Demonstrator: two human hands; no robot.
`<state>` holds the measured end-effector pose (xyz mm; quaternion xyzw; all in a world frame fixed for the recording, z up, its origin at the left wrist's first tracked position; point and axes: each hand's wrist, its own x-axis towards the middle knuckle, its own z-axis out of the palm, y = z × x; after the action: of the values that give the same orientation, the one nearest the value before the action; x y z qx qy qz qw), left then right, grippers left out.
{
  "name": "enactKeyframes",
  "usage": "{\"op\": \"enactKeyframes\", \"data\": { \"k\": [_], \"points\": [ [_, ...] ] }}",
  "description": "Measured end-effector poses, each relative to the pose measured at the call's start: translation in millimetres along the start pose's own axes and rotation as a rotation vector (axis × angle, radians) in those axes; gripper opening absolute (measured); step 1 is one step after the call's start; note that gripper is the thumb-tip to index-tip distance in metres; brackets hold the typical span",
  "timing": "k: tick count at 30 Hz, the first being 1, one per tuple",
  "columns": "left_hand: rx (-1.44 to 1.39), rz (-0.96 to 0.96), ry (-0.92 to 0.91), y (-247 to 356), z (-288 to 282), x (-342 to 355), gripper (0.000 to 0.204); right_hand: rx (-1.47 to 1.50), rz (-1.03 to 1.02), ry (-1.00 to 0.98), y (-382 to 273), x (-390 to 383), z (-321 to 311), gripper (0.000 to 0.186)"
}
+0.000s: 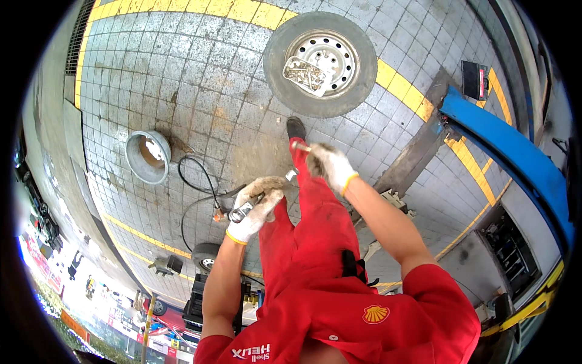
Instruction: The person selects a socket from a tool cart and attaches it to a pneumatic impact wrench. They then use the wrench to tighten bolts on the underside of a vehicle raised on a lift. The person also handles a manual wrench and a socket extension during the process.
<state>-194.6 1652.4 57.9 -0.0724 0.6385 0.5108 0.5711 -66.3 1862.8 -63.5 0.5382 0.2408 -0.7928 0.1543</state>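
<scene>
My left hand (257, 209), in a soiled white work glove, is closed around a shiny metal tool (241, 212); its exact kind is hidden by the fingers. A small white piece (291, 176) shows just past the fingertips, and I cannot tell if they touch it. Higher and to the right, my right hand (330, 167), gloved too, grips a short rod (301, 147) whose pale end sticks out to the left. A black hose (209, 176) with an orange fitting (218, 215) runs beside my left hand; whether it joins the metal tool I cannot tell.
A wheel (280, 91) lies flat ahead, with a tray of metal parts (305, 74) on it. At left stands a grey bucket (134, 164). A small wheel (207, 257) is behind my left arm. The blue lift arm (509, 130) curves along the right.
</scene>
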Motion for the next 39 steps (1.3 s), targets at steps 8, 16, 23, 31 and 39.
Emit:
{"op": "enactKeyframes", "data": {
  "k": [8,16,23,31,39],
  "points": [
    [-0.123,-0.170,0.131,-20,-7,4,0.037,-0.001,-0.101,0.351,-40,141,-26,0.051],
    [-0.384,-0.268,0.277,-11,-29,-18,0.039,-0.672,-0.073,-0.113,-23,68,32,0.072],
    [0.011,-0.172,0.317,19,-48,-70,0.049,-0.466,0.206,-0.818,49,-39,113,0.053],
    [-0.256,0.172,0.553,-42,-46,-70,0.053,-0.716,0.171,-0.709,77,-76,162,0.027],
    [0.229,0.123,0.656,-44,-55,-108,0.059,-0.768,-0.059,-0.746,95,-71,174,0.018]
  ]
}}
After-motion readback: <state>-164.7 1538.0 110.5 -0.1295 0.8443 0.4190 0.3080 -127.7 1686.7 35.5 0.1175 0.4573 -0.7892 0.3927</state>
